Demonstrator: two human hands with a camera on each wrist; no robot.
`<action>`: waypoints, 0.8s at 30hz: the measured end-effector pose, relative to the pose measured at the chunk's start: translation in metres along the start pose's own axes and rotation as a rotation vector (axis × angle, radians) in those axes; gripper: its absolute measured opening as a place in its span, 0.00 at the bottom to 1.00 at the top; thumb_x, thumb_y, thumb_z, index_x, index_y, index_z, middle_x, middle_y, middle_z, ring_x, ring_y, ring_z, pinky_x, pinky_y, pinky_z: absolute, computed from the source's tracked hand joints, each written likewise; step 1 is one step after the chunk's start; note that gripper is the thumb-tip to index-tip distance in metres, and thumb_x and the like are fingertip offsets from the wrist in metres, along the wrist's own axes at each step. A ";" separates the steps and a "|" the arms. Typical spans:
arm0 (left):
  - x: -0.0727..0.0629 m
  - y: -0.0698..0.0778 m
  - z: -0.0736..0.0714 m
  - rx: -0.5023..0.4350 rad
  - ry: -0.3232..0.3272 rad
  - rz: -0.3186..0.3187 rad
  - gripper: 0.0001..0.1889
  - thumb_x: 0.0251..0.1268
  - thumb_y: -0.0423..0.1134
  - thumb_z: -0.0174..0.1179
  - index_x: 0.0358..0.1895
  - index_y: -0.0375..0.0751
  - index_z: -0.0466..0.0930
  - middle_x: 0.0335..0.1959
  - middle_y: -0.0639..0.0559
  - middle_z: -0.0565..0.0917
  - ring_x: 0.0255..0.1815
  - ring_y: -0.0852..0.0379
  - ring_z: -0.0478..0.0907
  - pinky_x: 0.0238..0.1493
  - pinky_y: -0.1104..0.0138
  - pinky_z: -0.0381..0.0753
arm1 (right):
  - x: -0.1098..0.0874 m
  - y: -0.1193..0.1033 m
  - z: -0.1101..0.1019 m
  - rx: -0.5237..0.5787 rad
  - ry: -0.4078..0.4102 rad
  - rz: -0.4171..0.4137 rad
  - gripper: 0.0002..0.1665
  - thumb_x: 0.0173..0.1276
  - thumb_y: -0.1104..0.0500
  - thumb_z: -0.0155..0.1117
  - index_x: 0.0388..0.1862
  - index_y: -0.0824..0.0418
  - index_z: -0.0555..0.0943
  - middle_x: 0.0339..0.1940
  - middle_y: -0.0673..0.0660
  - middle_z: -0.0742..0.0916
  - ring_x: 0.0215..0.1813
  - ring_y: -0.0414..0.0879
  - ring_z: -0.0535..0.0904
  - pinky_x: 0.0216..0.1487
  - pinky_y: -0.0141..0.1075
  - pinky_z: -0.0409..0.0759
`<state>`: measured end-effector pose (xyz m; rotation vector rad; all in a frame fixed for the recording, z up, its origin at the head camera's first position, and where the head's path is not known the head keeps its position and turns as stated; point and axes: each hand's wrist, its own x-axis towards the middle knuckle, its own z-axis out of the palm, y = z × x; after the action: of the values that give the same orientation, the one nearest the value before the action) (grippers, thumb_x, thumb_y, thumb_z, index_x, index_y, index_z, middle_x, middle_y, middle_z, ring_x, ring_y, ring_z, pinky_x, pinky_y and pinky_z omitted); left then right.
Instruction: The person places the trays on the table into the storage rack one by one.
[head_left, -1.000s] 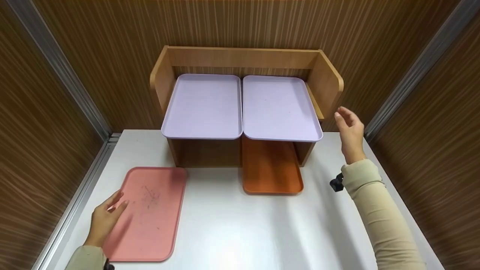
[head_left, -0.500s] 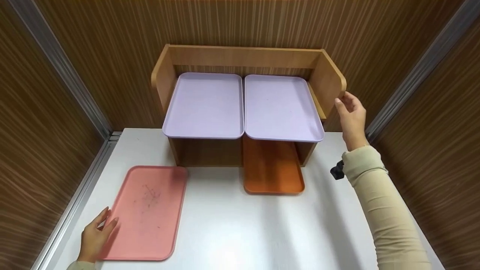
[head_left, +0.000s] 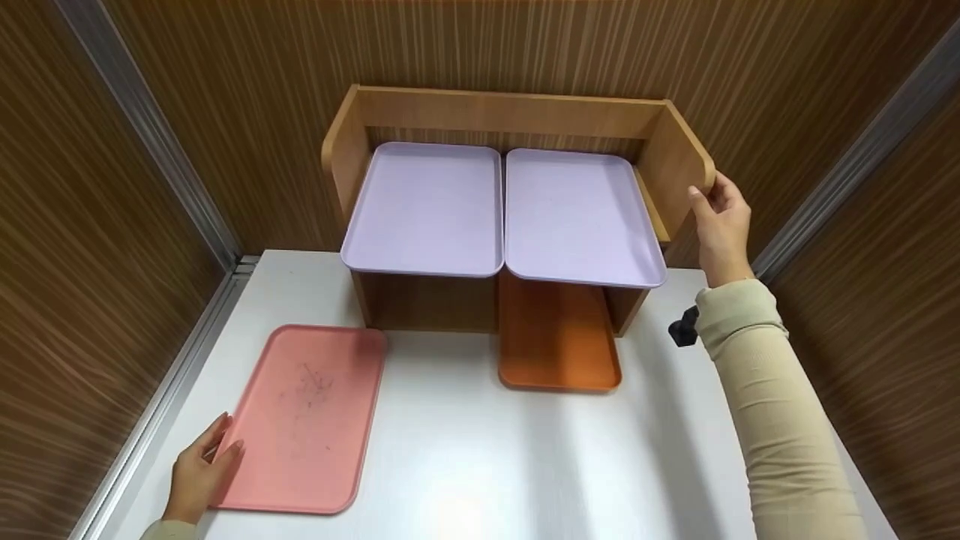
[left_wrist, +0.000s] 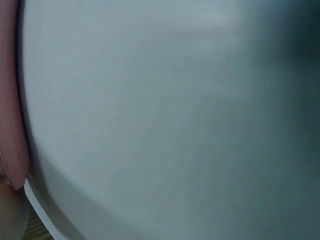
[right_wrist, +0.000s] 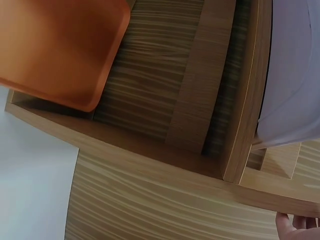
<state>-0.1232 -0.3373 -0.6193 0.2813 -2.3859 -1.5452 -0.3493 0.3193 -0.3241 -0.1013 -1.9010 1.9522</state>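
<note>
At the lower left in the head view, my left hand [head_left: 196, 476] pinches the left rim of a pink tray [head_left: 315, 427], thumb over the top and fingers at the outer side. The tray's edge [left_wrist: 12, 115] and a bit of the hand show in the left wrist view. My right hand [head_left: 724, 232] grips the front edge of the right side panel of a wooden shelf [head_left: 682, 161]; its fingertips [right_wrist: 284, 220] show low in the right wrist view. Two lilac trays [head_left: 427, 210] lie side by side on the shelf's top board.
An orange tray [head_left: 559, 349] sticks out from the shelf's lower right compartment onto the white table [head_left: 450, 450]. A black object [head_left: 684, 328] is at the right wrist. Wood-patterned walls [head_left: 510, 45] with metal posts [head_left: 150, 135] enclose the table.
My right hand has moved up and taken hold of the shelf's side panel. My left hand has slid down along the pink tray's rim and pinches it. The head view has shifted slightly.
</note>
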 end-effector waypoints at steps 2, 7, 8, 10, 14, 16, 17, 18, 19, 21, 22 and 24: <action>0.000 -0.003 0.000 -0.009 0.009 0.030 0.27 0.59 0.26 0.61 0.62 0.25 0.66 0.48 0.80 0.70 0.45 0.87 0.68 0.45 0.87 0.67 | 0.001 0.000 -0.001 0.003 0.009 0.006 0.29 0.68 0.63 0.57 0.67 0.61 0.66 0.67 0.59 0.71 0.66 0.46 0.66 0.65 0.31 0.62; -0.001 -0.009 0.000 0.021 0.027 0.069 0.24 0.56 0.18 0.56 0.60 0.23 0.69 0.46 0.79 0.71 0.43 0.87 0.68 0.43 0.86 0.69 | 0.004 0.000 -0.002 0.011 0.019 0.040 0.28 0.70 0.61 0.56 0.68 0.58 0.66 0.68 0.56 0.71 0.67 0.44 0.65 0.66 0.30 0.61; -0.001 -0.009 0.000 0.026 0.035 0.070 0.24 0.56 0.17 0.55 0.59 0.24 0.69 0.46 0.79 0.71 0.43 0.87 0.69 0.43 0.86 0.69 | 0.004 0.001 -0.001 0.021 0.018 0.048 0.28 0.70 0.61 0.55 0.68 0.58 0.66 0.68 0.56 0.71 0.67 0.44 0.65 0.66 0.30 0.60; -0.001 -0.010 0.001 0.045 0.051 0.071 0.24 0.55 0.16 0.53 0.59 0.24 0.70 0.47 0.74 0.74 0.42 0.85 0.70 0.42 0.86 0.70 | 0.005 0.001 0.000 0.040 0.017 0.065 0.28 0.70 0.60 0.55 0.69 0.57 0.66 0.68 0.55 0.71 0.67 0.44 0.65 0.67 0.31 0.59; -0.001 -0.009 0.001 0.119 0.059 0.032 0.23 0.56 0.17 0.52 0.59 0.25 0.71 0.48 0.48 0.82 0.37 0.81 0.72 0.38 0.85 0.71 | 0.007 0.001 0.002 0.081 0.020 0.066 0.28 0.70 0.60 0.55 0.69 0.58 0.66 0.68 0.55 0.71 0.67 0.45 0.65 0.67 0.32 0.60; -0.001 -0.008 0.002 0.165 0.055 -0.006 0.23 0.57 0.18 0.53 0.59 0.27 0.71 0.49 0.35 0.80 0.35 0.81 0.71 0.36 0.85 0.70 | 0.007 0.001 0.004 0.096 0.027 0.051 0.28 0.70 0.62 0.55 0.68 0.59 0.66 0.68 0.56 0.72 0.67 0.45 0.66 0.66 0.32 0.61; -0.001 -0.007 0.002 0.186 0.060 -0.029 0.23 0.57 0.19 0.53 0.59 0.27 0.71 0.51 0.31 0.78 0.34 0.82 0.70 0.36 0.86 0.70 | 0.008 0.001 0.004 0.099 0.031 0.044 0.28 0.70 0.62 0.55 0.68 0.60 0.66 0.67 0.57 0.72 0.67 0.46 0.66 0.66 0.32 0.62; -0.001 -0.006 0.002 0.203 0.067 -0.052 0.23 0.58 0.20 0.54 0.59 0.28 0.72 0.52 0.30 0.77 0.34 0.84 0.69 0.35 0.87 0.69 | 0.008 0.001 0.005 0.110 0.033 0.040 0.27 0.70 0.63 0.55 0.68 0.60 0.66 0.67 0.57 0.72 0.66 0.46 0.66 0.66 0.32 0.62; -0.001 -0.005 0.003 0.221 0.080 -0.072 0.22 0.58 0.20 0.54 0.59 0.29 0.72 0.52 0.30 0.77 0.33 0.85 0.67 0.35 0.87 0.68 | 0.008 0.002 0.006 0.114 0.036 0.032 0.27 0.70 0.63 0.55 0.68 0.61 0.67 0.67 0.58 0.72 0.66 0.46 0.67 0.65 0.32 0.62; 0.000 -0.002 0.004 0.261 0.112 -0.100 0.21 0.58 0.22 0.56 0.57 0.29 0.74 0.52 0.32 0.78 0.32 0.87 0.65 0.34 0.89 0.66 | 0.009 0.003 0.007 0.118 0.039 0.022 0.27 0.70 0.64 0.54 0.68 0.61 0.67 0.67 0.58 0.72 0.66 0.46 0.67 0.65 0.32 0.63; 0.000 -0.002 0.004 0.280 0.130 -0.105 0.21 0.58 0.23 0.57 0.57 0.29 0.75 0.51 0.32 0.79 0.30 0.87 0.64 0.33 0.89 0.65 | 0.009 0.004 0.008 0.118 0.040 0.021 0.27 0.70 0.63 0.54 0.67 0.61 0.67 0.67 0.58 0.72 0.66 0.46 0.67 0.65 0.32 0.64; 0.001 0.000 0.004 0.324 0.159 -0.108 0.19 0.57 0.25 0.59 0.55 0.29 0.76 0.48 0.33 0.81 0.28 0.86 0.64 0.31 0.88 0.63 | 0.009 0.006 0.009 0.116 0.040 0.017 0.27 0.70 0.63 0.54 0.68 0.61 0.67 0.67 0.58 0.72 0.66 0.46 0.67 0.65 0.32 0.64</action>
<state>-0.1257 -0.3347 -0.6207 0.5868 -2.5193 -1.1218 -0.3619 0.3140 -0.3269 -0.1227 -1.7627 2.0519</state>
